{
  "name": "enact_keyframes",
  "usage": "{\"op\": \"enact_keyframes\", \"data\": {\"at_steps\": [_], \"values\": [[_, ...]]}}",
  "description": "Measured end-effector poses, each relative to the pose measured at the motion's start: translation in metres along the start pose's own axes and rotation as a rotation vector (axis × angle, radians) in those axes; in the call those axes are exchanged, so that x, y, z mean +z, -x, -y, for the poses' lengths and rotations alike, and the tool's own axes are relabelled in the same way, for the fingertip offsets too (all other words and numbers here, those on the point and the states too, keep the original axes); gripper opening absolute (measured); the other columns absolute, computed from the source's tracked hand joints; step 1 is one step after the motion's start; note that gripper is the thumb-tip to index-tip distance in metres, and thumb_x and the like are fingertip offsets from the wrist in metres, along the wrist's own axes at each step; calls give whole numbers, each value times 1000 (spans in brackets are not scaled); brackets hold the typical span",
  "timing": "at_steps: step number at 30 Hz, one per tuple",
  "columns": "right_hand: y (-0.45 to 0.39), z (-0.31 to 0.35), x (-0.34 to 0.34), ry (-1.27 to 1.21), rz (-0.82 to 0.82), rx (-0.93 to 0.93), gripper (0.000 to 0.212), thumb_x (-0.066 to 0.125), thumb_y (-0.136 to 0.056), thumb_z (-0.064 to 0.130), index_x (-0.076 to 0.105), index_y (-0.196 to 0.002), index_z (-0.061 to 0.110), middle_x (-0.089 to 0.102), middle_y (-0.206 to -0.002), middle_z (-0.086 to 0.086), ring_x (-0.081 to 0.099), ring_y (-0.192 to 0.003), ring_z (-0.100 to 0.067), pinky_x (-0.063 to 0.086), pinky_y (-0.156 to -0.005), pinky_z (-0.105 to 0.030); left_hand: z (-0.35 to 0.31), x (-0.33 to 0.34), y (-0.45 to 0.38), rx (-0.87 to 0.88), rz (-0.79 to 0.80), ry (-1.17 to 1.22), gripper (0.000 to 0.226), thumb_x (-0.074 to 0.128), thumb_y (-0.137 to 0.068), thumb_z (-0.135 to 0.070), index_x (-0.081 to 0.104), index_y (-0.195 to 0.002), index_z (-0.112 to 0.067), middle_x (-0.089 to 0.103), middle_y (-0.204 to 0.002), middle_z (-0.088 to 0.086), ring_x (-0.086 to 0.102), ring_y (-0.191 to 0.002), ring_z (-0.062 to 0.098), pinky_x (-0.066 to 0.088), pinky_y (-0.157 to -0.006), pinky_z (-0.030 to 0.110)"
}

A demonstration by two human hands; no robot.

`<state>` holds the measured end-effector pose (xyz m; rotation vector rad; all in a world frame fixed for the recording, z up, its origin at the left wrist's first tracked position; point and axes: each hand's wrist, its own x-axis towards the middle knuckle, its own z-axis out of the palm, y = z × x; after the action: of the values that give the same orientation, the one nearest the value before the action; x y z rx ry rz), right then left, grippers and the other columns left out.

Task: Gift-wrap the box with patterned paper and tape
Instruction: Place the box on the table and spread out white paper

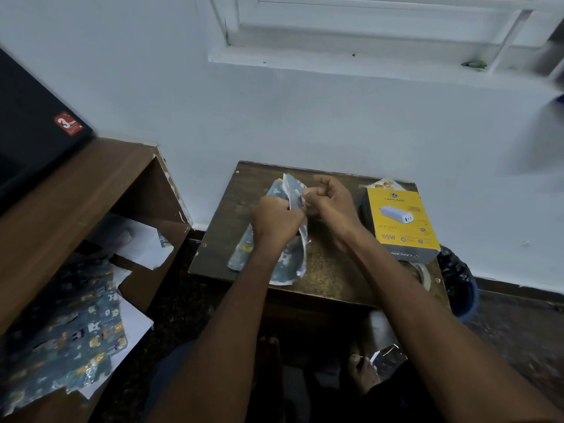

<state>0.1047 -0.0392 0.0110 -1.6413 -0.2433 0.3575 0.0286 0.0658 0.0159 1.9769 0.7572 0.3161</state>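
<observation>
1. Both forearms come in from the near edge and meet over the middle of the small table (329, 270), where the work is.
2. Just nearer than the fingers, the patterned paper (283, 251) hangs down from them and spreads onto the table; its long axis runs near-to-far, leaning a little left at the near end.
3. On the paper's upper part, the left hand (274, 219) grips it, with its fingers curled round the sheet.
4. Touching it from the right, the right hand (328, 198) pinches the paper's white edge between thumb and forefinger; its other fingers curl loosely above. Whether a bit of tape is in that pinch I cannot tell.
5. Right of the right-hand fingers, apart from the paper, the yellow box (403, 221) lies on the table, unwrapped, long axis also near-to-far. The right hand is the nearer to it.
6. Nearer than the box and right of the fingers, a tape roll (425, 274) shows partly at the table's edge.
7. My judgement: the box has yet to go onto the paper, so the next move likely means laying the sheet flat and reaching rightward.
</observation>
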Motion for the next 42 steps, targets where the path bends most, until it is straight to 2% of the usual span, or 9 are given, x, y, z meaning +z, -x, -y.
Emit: {"op": "enact_keyframes", "data": {"at_steps": [2, 5, 13, 20, 26, 29, 35, 38, 42], "values": [[4, -3, -5, 16, -20, -12, 42, 69, -95, 7, 58, -135, 13, 70, -99, 1, 70, -90, -14, 60, -85, -38, -7, 2, 1, -117, 161, 312, 20, 71, -86, -6, 67, -67, -8, 64, -66, 9, 65, -66, 22, 64, -66, 43], [12, -6, -13, 116, -47, -70, 34, 73, -93, 16, 66, -126, 18, 69, -105, 6, 70, -100, -15, 61, -91, -38, -15, 5, 8, -231, 278, 493, 9, 65, -93, 3, 73, -94, 8, 69, -85, 20, 69, -79, 26, 64, -63, 25], [26, -7, -23, 199, -1, -118, 34, 74, -93, 16, 67, -126, 22, 75, -116, 11, 71, -106, -5, 60, -96, -36, -2, 17, 0, -225, 63, 522, 15, 91, -76, -4, 76, -75, -1, 78, -80, 18, 79, -81, 35, 67, -78, 51], [26, -2, -25, 203, 24, -74, 46, 80, -88, 35, 62, -129, 28, 69, -125, 18, 66, -115, -1, 57, -99, -35, 1, 17, -5, -165, 111, 453, 33, 85, -88, -40, 79, -75, -10, 80, -77, 10, 78, -75, 30, 62, -71, 44], [29, 1, -23, 348, -53, -92, 50, 66, -88, 12, 55, -136, 19, 62, -127, 8, 61, -117, -13, 54, -93, -31, 5, 14, -10, -195, 160, 455, 38, 75, -99, -29, 63, -69, -8, 58, -71, 10, 50, -66, 24, 41, -59, 30], [29, 4, -24, 419, -170, -142, 58, 58, -84, -3, 54, -140, 13, 63, -125, -1, 60, -119, -24, 45, -80, -22, 6, 11, -14, -180, 138, 341, 28, 64, -106, -24, 71, -87, -4, 72, -86, 9, 67, -80, 24, 54, -69, 33], [28, 0, -25, 812, -263, -477, 85, 53, -73, -21, 46, -152, 8, 47, -153, -16, 44, -140, -35, 44, -112, -45, 8, 10, -23, -181, 71, 197, 33, 41, -113, -19, 66, -118, 3, 62, -99, 8, 58, -88, 20, 45, -76, 29], [31, -10, -14, 732, -118, -434, 68, 62, -79, -9, 52, -144, 9, 54, -147, -10, 53, -132, -30, 50, -104, -51, 6, 8, -22, -134, 28, 112, 33, 40, -112, -14, 64, -115, 9, 55, -87, 6, 50, -76, 17, 35, -62, 30], [36, -13, 2, 598, 57, -139, 82, 66, -97, 20, 19, -164, 18, 51, -154, -7, 58, -131, -28, 49, -107, -48, 10, -4, -24, -75, -66, -26, 30, 43, -112, -22, 65, -108, -1, 69, -109, 16, 61, -97, 31, 35, -75, 31]]}}
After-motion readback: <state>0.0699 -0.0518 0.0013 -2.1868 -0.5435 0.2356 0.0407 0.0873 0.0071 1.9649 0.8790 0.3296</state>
